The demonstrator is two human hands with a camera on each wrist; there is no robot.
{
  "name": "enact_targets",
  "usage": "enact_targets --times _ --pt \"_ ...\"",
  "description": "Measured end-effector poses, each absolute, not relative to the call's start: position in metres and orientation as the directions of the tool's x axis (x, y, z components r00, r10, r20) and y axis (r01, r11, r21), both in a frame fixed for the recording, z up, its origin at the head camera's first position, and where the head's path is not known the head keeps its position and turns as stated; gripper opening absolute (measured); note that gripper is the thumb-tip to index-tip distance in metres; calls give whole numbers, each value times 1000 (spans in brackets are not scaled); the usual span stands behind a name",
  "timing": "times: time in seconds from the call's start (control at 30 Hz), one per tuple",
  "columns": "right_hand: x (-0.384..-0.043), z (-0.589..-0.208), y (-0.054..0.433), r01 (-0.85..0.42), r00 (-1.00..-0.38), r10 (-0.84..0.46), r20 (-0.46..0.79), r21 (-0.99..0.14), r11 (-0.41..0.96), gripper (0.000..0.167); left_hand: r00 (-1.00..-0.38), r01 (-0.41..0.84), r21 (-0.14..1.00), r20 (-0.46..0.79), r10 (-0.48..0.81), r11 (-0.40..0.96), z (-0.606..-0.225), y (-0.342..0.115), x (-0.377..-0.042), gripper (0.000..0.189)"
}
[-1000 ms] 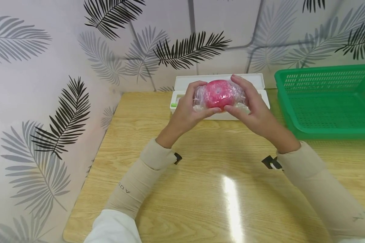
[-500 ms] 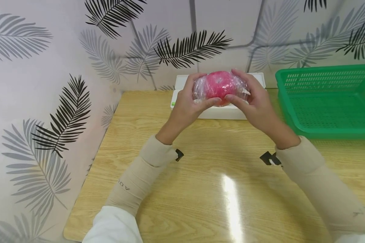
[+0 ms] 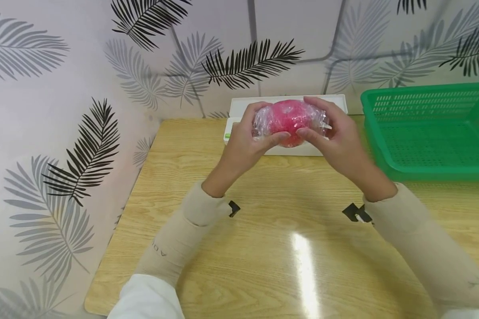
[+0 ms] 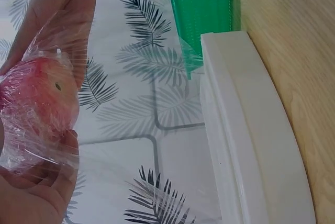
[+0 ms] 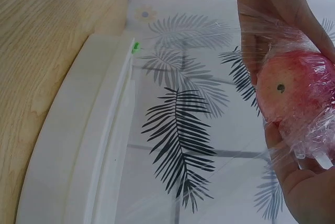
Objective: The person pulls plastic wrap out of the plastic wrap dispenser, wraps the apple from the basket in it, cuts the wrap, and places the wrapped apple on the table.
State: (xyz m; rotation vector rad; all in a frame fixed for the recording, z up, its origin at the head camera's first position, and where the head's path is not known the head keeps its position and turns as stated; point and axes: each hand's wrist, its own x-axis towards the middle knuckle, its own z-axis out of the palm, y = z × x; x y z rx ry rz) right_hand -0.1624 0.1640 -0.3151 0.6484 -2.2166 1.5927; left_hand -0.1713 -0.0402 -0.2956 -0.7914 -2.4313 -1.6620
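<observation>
A red-pink apple (image 3: 289, 119), pale around a small dark spot (image 5: 281, 88), is wrapped in crinkled clear cling film (image 3: 263, 122) that bunches at both sides. My left hand (image 3: 243, 139) grips its left side, thumb on the near face. From the right, my right hand (image 3: 339, 137) holds it the same way, and the thumb tips nearly meet. The apple is held up over a white cling film dispenser (image 3: 295, 150) with its lid (image 3: 243, 105) raised. Thin film stretches from the apple toward the dispenser in both wrist views.
A green plastic basket (image 3: 443, 170) stands to the right of the dispenser on the wooden table (image 3: 263, 257). A leaf-patterned wall covering (image 3: 175, 57) rises behind and at the left. The dispenser has a green tab (image 5: 135, 47) at one end.
The wrapped apple was lifted slightly off the dispenser, then tipped and lowered a little toward me. Both hands kept their hold throughout.
</observation>
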Motion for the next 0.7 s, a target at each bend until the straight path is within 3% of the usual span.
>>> enact_targets --times 0.2,0.7 --pt "-155 -332 170 -477 -878 -183 441 -835 273 55 -879 393 866 255 403 310 -316 -43 -170 64" --pt "-137 -377 175 -359 -920 -277 277 -879 315 49 -839 369 873 166 518 318 -376 -50 -163 62"
